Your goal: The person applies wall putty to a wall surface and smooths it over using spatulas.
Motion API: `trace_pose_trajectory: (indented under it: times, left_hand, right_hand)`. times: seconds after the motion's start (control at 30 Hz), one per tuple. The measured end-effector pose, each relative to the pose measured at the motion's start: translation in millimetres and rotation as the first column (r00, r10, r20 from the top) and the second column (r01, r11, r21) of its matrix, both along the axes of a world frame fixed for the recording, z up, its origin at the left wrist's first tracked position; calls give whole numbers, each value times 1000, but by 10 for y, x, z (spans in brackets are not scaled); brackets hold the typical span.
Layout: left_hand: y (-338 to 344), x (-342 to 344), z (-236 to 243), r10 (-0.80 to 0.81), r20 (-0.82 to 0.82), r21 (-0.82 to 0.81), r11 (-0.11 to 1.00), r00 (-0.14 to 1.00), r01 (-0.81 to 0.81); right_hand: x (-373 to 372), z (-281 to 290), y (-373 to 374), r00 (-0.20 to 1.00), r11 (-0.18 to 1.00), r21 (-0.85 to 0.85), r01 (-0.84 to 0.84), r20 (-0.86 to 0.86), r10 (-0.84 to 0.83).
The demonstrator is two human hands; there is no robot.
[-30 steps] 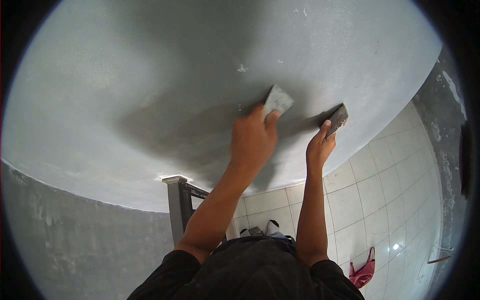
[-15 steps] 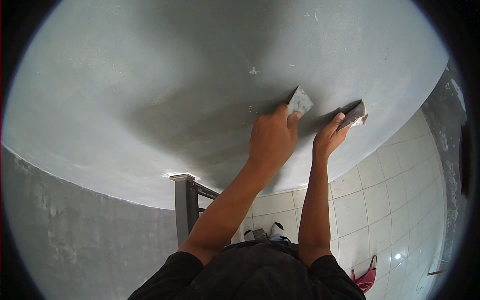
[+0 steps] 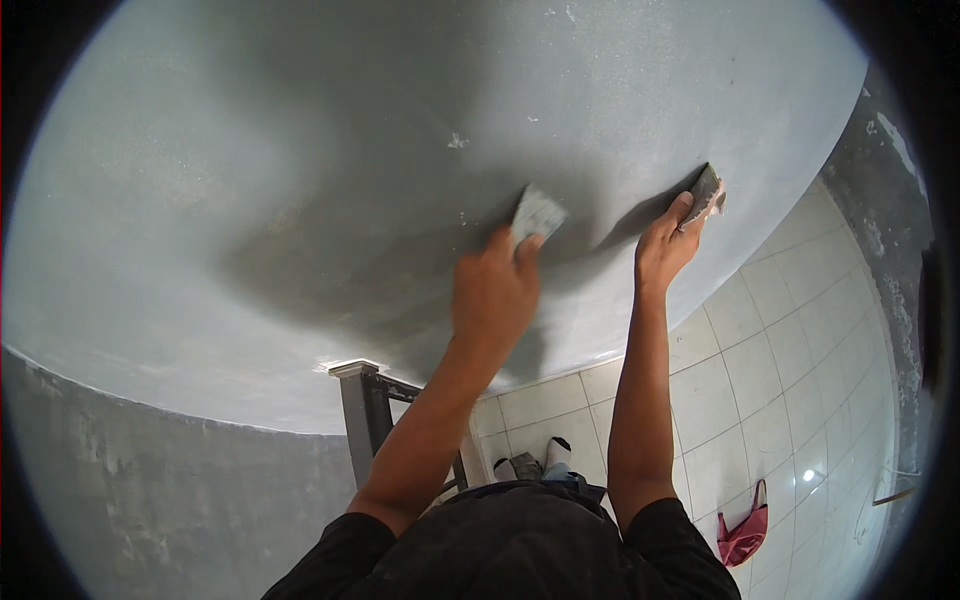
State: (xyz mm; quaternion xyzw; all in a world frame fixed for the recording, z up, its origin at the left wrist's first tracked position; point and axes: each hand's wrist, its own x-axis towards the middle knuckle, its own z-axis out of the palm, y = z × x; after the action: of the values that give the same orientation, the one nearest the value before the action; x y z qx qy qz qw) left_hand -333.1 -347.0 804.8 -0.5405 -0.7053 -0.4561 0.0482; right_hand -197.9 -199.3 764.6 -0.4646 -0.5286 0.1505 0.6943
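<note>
A: Take the railing post (image 3: 358, 400) as the marker. Where is the left hand (image 3: 497, 290) from there?

B: Above it in the view and to the right. Its thumb and fingers pinch a thin, grey, square-edged scraper (image 3: 540, 216), so that hand is narrowed around the tool.

A: Is the scraper on the wall (image 3: 150, 220)?

B: It lies close to the wall, up and to the right of the post. Whether its edge touches I cannot tell; it is slightly blurred, with a shadow beside it.

A: And the right hand (image 3: 668, 248)?

B: Farther right of the post and a little higher than the left one. It grips a dark flat plate (image 3: 703, 192), thumb on the near face, with pale paste (image 3: 718, 197) along the right edge. Most of those fingers are hidden.

A: What else is around the post?

B: The wall meets its top, with rough white patches there. Left of it spreads a mottled grey surface (image 3: 180, 480). To its right is a tiled floor (image 3: 712, 410), with the person's feet in pale, dark-toed socks (image 3: 557, 455) near the post and a red bag (image 3: 743, 535) well apart, lower right, its looped strap raised.
</note>
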Motion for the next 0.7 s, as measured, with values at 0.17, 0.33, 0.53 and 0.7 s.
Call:
trace_pose_trajectory:
  times: [0.17, 0.33, 0.53, 0.7]
  left_hand:
    - [34, -49, 9, 2, -49, -1, 1000, 999, -2]
    - [178, 146, 104, -23, 35, -27, 999, 999, 24]
    - [33, -47, -131, -20, 125, 0, 1000, 992, 20]
    - [212, 157, 40, -21, 76, 54, 998, 997, 16]
  right_hand:
    - [-124, 4, -11, 1000, 1000, -29, -1, 10, 1]
    - [-31, -41, -5, 1000, 998, -62, -4, 22, 6]
    - [5, -123, 14, 998, 999, -41, 12, 55, -10]
    - [54, -143, 25, 999, 998, -66, -11, 35, 13]
